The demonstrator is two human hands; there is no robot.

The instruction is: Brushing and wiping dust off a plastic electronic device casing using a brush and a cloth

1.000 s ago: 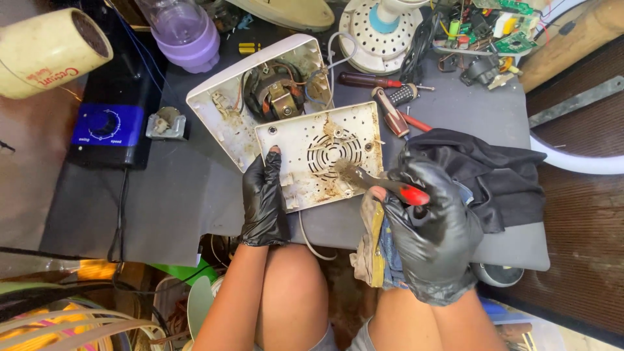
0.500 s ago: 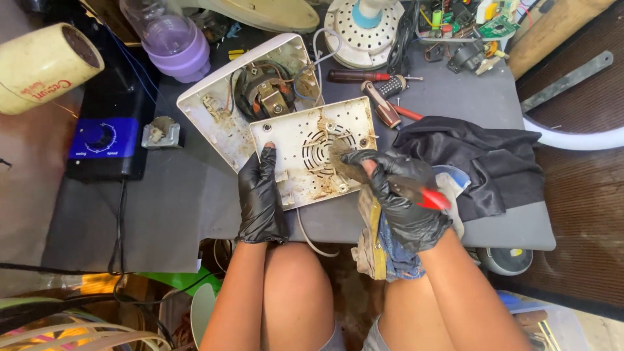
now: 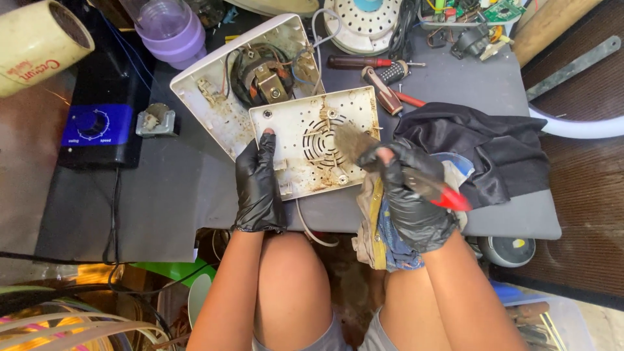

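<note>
Both gloves black: left hand (image 3: 259, 184), right hand (image 3: 411, 195). Base plate (image 3: 316, 146) was white, rust-brown stained, with round vent slots and dot holes. Brush (image 3: 396, 170) had a red handle and dirty brown bristles. Desk (image 3: 195, 182) dark grey. Cloth (image 3: 491, 153) black. Jar (image 3: 170, 27) pale purple.

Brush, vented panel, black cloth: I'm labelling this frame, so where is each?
brush (image 3: 354, 140), head view, on its bristles.
vented panel (image 3: 305, 120), head view, on its bare plastic.
black cloth (image 3: 494, 153), head view, on its middle folds.
</note>
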